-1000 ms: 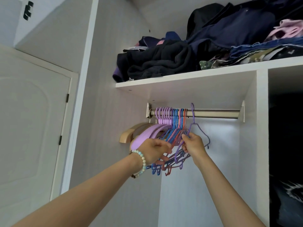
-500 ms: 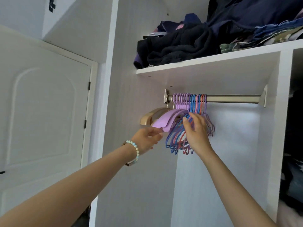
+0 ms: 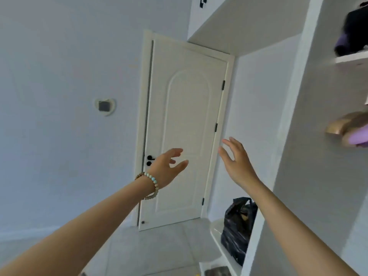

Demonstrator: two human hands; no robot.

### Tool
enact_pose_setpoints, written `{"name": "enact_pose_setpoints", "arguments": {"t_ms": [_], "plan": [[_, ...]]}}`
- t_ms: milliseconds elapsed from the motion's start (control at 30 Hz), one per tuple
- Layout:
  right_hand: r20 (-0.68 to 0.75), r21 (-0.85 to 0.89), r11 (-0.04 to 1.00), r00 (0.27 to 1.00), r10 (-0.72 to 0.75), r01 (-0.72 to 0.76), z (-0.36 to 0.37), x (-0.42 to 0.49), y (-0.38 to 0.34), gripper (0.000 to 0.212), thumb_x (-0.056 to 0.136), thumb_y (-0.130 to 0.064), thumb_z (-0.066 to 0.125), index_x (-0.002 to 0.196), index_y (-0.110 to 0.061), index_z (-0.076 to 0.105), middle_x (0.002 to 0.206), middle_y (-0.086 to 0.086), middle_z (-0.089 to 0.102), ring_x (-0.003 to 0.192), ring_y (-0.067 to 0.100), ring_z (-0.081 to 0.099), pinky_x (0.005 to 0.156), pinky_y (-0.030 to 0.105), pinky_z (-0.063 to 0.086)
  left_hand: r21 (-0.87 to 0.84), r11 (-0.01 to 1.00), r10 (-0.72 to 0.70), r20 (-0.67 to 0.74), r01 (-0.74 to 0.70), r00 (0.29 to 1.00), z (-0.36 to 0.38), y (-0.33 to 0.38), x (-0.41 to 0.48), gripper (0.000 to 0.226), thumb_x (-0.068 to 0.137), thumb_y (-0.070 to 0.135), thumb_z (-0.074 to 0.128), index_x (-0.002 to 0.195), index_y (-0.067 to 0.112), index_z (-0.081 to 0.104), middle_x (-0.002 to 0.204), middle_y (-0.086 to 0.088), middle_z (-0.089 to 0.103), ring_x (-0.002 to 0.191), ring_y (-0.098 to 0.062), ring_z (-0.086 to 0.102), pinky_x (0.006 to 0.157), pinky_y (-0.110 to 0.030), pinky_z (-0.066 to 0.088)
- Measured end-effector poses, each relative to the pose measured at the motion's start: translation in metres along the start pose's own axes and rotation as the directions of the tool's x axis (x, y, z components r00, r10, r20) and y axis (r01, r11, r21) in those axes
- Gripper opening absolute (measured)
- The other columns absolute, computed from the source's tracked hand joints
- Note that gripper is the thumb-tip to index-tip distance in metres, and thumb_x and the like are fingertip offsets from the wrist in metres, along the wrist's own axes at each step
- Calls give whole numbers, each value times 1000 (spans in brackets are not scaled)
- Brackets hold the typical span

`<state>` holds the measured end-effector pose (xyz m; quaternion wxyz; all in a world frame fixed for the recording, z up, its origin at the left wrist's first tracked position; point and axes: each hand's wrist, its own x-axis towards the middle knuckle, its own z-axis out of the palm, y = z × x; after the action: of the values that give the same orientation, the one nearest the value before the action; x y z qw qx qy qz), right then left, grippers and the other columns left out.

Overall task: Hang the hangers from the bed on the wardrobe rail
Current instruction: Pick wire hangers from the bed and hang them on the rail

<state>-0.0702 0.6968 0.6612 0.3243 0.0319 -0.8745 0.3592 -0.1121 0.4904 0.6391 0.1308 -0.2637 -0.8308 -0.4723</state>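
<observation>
My hands have come off the hangers [image 3: 356,138], now at right; left hand [image 3: 166,169] and right hand [image 3: 237,161] hover before the door [image 3: 185,116], fingers [image 3: 176,151] spread, holding nothing.

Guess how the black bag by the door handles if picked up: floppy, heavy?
Black bag: likely floppy, its film is crinkled. Probably has some weight: it bulges and stands on the white ledge. Glossy skin may slip; bunched top looks grippable.

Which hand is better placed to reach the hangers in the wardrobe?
Right, probably: both hands are empty, but the right hand sits nearer the hangers; the left hand is across by the door.
</observation>
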Motion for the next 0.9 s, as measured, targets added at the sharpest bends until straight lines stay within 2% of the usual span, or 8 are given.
{"name": "enact_pose_setpoints", "arguments": {"t_ms": [100,200,267,400,533,633,700,900], "plan": [[156,54,998,987,-45,37,100,-18,-37,46,96,-41,43,140,-25,40,154,-7,21,143,7,17,110,21,14,104,985,-131,-55,136,990,-64,-75,-49,51,89,40,53,136,23,40,136,3,48,119,-15,51,96,-31,45],[314,99,994,947,-73,43,194,-45,-70,47,96,-41,43,140,-24,40,155,-6,21,143,7,16,115,26,16,173,939,-283,-110,299,953,-119,-145,-107,56,88,43,52,138,22,38,139,2,46,121,-16,50,99,-32,44],[415,121,992,906,-85,38,252,-65,-87,51,95,-43,43,142,-25,37,156,-6,18,144,7,14,118,31,16,189,890,-393,-139,414,909,-149,-187,-150,59,87,46,52,139,22,36,140,1,44,123,-17,48,100,-34,44],[591,138,989,796,-131,60,357,-116,-108,60,95,-44,44,148,-25,23,158,-7,11,145,7,7,118,30,11,222,755,-591,-177,617,787,-193,-262,-235,66,87,47,53,143,20,29,147,-1,36,132,-19,39,109,-34,34],[741,104,991,658,-130,78,451,-175,-109,63,94,-45,45,149,-24,21,159,-3,7,146,12,5,119,35,10,223,592,-753,-190,775,630,-214,-327,-317,71,87,49,51,144,18,26,148,-4,35,131,-21,40,108,-33,34],[838,70,994,535,-101,78,514,-223,-97,65,92,-47,49,147,-24,25,159,-2,10,146,15,7,119,41,12,158,441,-861,-205,884,466,-210,-370,-375,71,87,51,50,145,18,26,147,-4,36,129,-22,43,106,-31,34],[884,62,995,459,-89,73,550,-254,-83,65,91,-45,52,147,-23,27,159,0,11,146,17,9,119,39,13,133,341,-910,-200,930,363,-201,-397,-409,71,88,49,50,144,14,26,146,-7,38,131,-21,41,107,-29,33],[964,0,999,265,-11,39,637,-331,-29,62,92,-40,54,146,-19,31,157,2,17,145,15,15,116,31,15,16,121,-973,-197,993,121,-162,-478,-480,75,86,50,52,144,10,26,147,-8,36,134,-23,38,109,-31,31]]}}
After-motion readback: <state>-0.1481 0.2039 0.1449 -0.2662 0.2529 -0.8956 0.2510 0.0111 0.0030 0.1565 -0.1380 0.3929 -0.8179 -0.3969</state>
